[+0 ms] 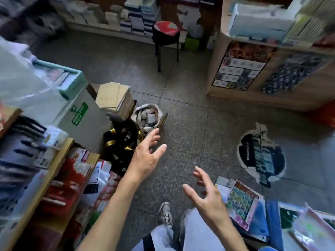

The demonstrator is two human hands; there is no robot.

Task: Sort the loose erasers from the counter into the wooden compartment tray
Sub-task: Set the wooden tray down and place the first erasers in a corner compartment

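No erasers and no wooden compartment tray show in this blurred head view of a stationery shop aisle. My left hand [147,156] is stretched forward over the floor, fingers spread and relaxed, holding nothing. Lower and to the right, my right hand [208,194] is held out with fingers loosely spread, also empty. Both hands hover in the air above the grey floor, apart from every object.
A cluttered shelf [45,171] with boxes and pens runs along the left. A cardboard box [87,113], a black bag [121,142] and a full basket [148,115] stand ahead on the left. A wooden display counter [253,75] is far right, a stool [165,33] beyond, toy packs [243,205] low right.
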